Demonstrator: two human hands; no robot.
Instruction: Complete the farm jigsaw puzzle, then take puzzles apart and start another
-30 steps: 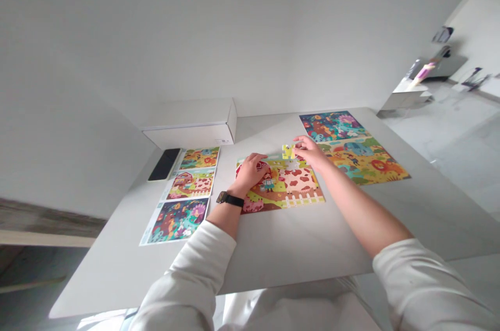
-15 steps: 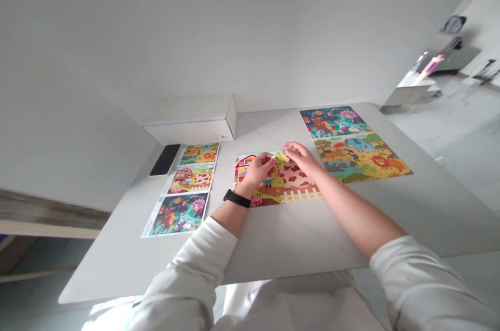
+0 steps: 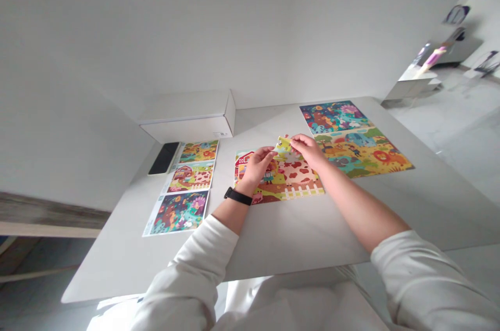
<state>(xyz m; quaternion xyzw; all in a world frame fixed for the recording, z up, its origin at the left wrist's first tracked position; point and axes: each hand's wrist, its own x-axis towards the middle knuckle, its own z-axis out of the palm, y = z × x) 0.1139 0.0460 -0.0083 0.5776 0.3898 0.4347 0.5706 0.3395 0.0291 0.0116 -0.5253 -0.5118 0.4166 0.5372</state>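
A farm-picture jigsaw puzzle (image 3: 299, 177), with a red barn, a spotted cow and a white fence, lies flat in the middle of the table. Above its far edge, my right hand (image 3: 308, 149) pinches a yellow-green puzzle piece (image 3: 284, 143), which is raised and tilted. My left hand (image 3: 258, 165), wearing a black wristband, hovers over the barn side of the puzzle, close to the piece's left side. Its thumb and index finger look slightly apart, with nothing visible between them. My hands partly hide the puzzle's upper part.
Two assembled animal puzzles, a dark forest one (image 3: 332, 116) and a yellow savanna one (image 3: 363, 152), lie to the right. On the left are three small picture sheets (image 3: 190, 176) and a black phone (image 3: 164, 158). A white box (image 3: 187, 114) stands against the wall.
The yellow-green piece has moved up and away from between both hands into my right hand's pinch. My left fingers have come away from it and loosened.
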